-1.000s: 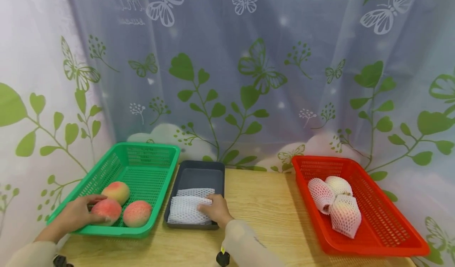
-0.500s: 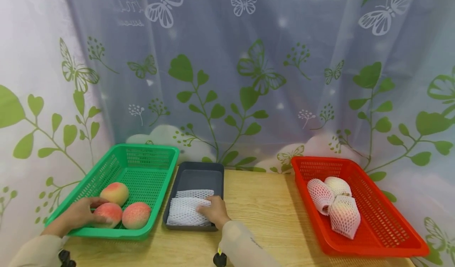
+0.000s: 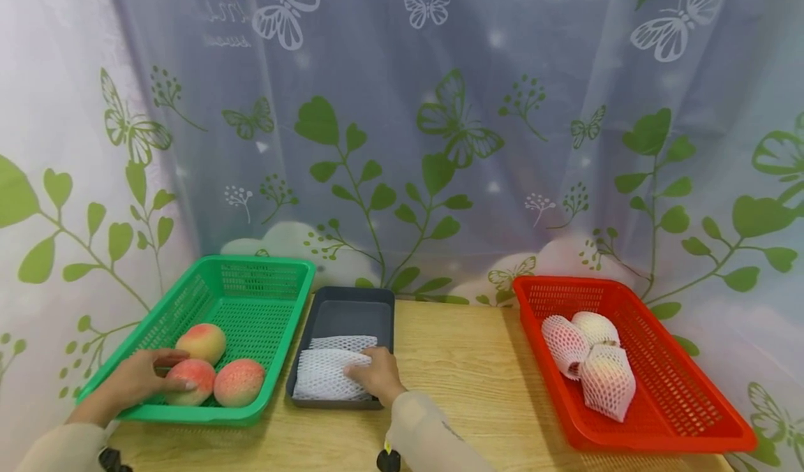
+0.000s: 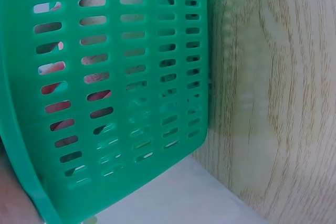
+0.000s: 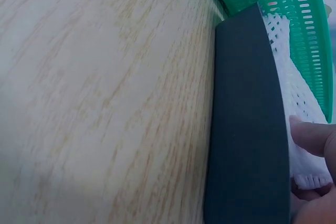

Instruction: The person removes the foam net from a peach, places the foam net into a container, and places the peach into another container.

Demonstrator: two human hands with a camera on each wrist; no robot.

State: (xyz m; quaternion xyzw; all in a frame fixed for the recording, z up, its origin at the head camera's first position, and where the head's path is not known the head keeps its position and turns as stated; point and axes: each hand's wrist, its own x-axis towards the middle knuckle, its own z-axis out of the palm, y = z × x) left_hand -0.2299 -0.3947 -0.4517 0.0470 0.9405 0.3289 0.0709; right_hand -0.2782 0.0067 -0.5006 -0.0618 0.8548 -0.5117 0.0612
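In the head view, three peaches sit in the near part of a green basket (image 3: pixel 285 346). My left hand (image 3: pixel 135 382) reaches over its near left rim and holds the front left peach (image 3: pixel 190 381), thumb in front and fingers behind. Another peach (image 3: pixel 202 343) lies behind it and a third peach (image 3: pixel 239 382) to its right. In the dark grey tray (image 3: pixel 352 313), white foam fruit nets (image 3: pixel 323 375) lie flat. My right hand (image 3: pixel 379 374) pinches the upper net's right edge; the right wrist view shows the thumb on top of the foam net (image 5: pixel 302 103). The left wrist view shows mainly the basket's wall (image 4: pixel 115 98).
A red basket (image 3: pixel 685 388) at the right holds three fruits in foam nets (image 3: pixel 608 381). The wooden table (image 3: pixel 458 360) spans between tray and red basket. A printed curtain (image 3: pixel 389 179) hangs behind.
My left hand has shifted slightly right with the peach. My right hand stays at the net's edge, and the whole head view has moved a little.
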